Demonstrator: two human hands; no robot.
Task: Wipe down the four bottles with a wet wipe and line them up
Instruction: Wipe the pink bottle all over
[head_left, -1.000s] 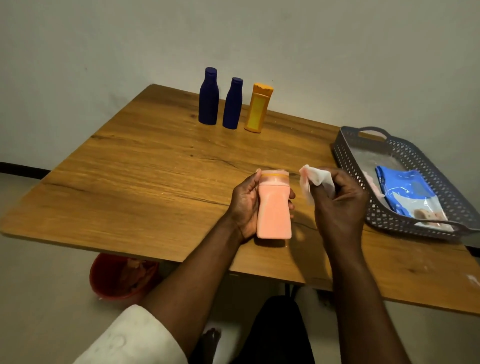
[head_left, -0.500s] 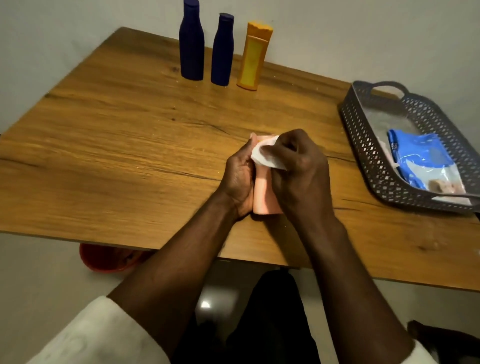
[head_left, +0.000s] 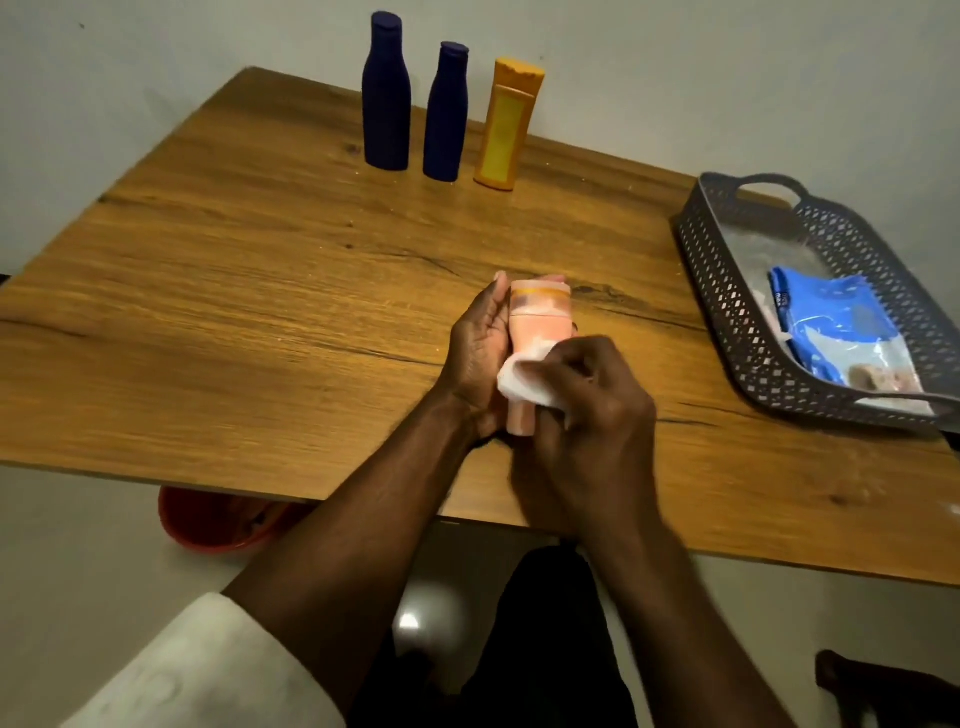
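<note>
While left hand (head_left: 480, 343) grips pink bottle (head_left: 535, 332) and right hand (head_left: 597, 410) pinches wipe (head_left: 519, 382), hard rubbing could slip bottle onto surface (head_left: 260, 291).

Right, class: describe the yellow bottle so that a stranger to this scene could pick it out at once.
Start at the wooden table and look to its far edge by the wall, where three bottles stand in a row. The yellow bottle is the right-hand one, beside the two dark blue bottles; it alone is flat-sided and yellow-orange.
</note>
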